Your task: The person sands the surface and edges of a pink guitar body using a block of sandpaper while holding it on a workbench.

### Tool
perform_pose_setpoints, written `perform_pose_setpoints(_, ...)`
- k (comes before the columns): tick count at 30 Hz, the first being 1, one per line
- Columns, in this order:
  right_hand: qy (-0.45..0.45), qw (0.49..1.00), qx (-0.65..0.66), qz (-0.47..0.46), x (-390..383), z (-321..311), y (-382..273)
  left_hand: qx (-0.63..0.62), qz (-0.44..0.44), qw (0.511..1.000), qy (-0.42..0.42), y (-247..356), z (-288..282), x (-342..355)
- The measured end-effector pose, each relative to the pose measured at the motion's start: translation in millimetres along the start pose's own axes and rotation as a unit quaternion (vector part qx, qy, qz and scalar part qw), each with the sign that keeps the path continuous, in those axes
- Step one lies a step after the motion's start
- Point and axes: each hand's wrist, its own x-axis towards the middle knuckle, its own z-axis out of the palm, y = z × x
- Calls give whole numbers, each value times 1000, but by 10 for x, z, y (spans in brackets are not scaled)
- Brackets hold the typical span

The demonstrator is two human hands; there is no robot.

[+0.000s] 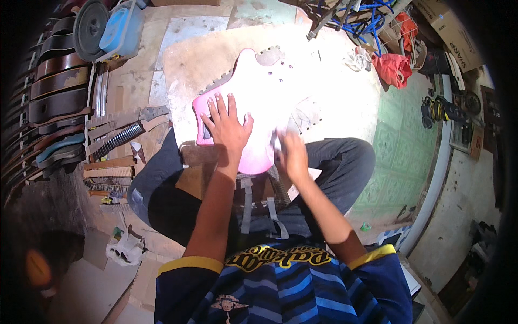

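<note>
A pink electric guitar body (258, 154) lies on the pale board in front of my crossed legs, its upper face washed out to white by strong light. My left hand (229, 127) rests flat on its left part, fingers spread and pointing away from me. At the body's near right edge is my right hand (292, 154), smeared by motion, with its fingers curled in. A small pale thing shows at those fingers, too blurred to name. Several dark holes dot the body's far right part.
The pale work board (350, 100) lies under the guitar body. Several guitar bodies (59, 83) stand in a row at left, near a handsaw (116, 127). A clear plastic bin (127, 32) stands far left. Blue cables (372, 24) and a red bag (393, 70) are far right.
</note>
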Motion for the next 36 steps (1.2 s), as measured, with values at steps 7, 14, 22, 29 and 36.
perform_pose_setpoints(7, 78, 996, -38, -12, 525, -31, 40, 25, 1, 1000, -2, 20, -40, -66)
perform_pose_setpoints(14, 157, 895, 385, 158, 993, -763, 366, 7, 65, 997, -36, -38, -34, -40)
perform_pose_setpoints(22, 61, 667, 715, 200, 339, -811, 622, -17, 378, 906, -191, 276, -121, -677)
perform_pose_setpoints(29, 75, 581, 782, 215, 391, -835, 570, 67, 533, 820, -196, 113, -155, -1083)
perform_pose_setpoints(36, 96, 527, 813, 228, 406, -887, 557, 98, 399, 882, -229, 396, -290, 121)
